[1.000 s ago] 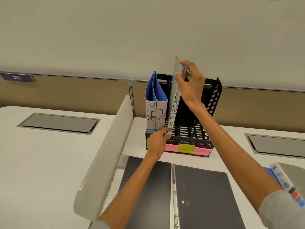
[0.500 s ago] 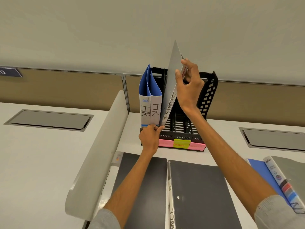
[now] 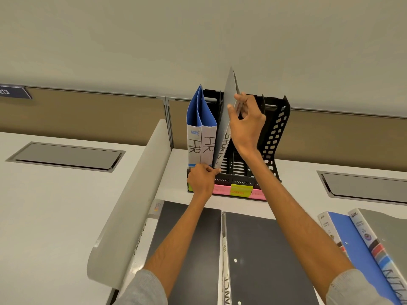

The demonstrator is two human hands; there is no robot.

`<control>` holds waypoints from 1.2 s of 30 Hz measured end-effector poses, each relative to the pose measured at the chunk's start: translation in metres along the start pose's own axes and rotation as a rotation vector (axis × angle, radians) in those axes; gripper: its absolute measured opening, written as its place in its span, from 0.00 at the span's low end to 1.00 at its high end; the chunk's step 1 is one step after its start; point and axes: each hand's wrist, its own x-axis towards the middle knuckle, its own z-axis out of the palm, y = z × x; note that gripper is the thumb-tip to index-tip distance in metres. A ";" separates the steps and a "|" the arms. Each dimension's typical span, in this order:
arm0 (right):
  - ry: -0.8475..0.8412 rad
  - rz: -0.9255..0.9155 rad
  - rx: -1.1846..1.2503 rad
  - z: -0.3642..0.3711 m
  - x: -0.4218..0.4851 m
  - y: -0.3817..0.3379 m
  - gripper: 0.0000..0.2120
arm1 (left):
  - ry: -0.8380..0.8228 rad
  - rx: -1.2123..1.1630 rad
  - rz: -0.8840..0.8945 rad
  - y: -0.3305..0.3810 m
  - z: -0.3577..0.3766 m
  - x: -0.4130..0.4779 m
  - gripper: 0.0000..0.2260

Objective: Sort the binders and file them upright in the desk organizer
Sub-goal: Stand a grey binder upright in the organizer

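- Right hand (image 3: 245,126) pinches the grey SPORTS binder (image 3: 226,102) near its top edge.
- Left hand (image 3: 202,180) grips its bottom corner.
- It leans in the organizer (image 3: 275,133), against blue HR binders (image 3: 207,146) left of the grip.

Soft, even indoor light, faint shadows, no glare; wide-angle bending at the edges, slight overall softness

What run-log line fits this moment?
step: filing SPORTS binder | right hand: grips top edge | left hand: pinches bottom corner | state: tilted beside HR binders in organizer
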 end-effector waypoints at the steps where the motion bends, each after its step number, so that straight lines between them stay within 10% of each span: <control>1: -0.013 0.008 -0.011 0.000 -0.005 0.005 0.10 | -0.005 -0.009 0.002 -0.003 0.000 -0.001 0.12; 19: -0.382 0.304 -0.067 -0.014 -0.070 0.018 0.29 | -0.042 -0.007 0.008 -0.038 -0.044 -0.043 0.19; 36: -0.926 0.472 -0.256 -0.032 -0.260 -0.019 0.19 | 0.004 0.064 -0.100 -0.121 -0.124 -0.155 0.15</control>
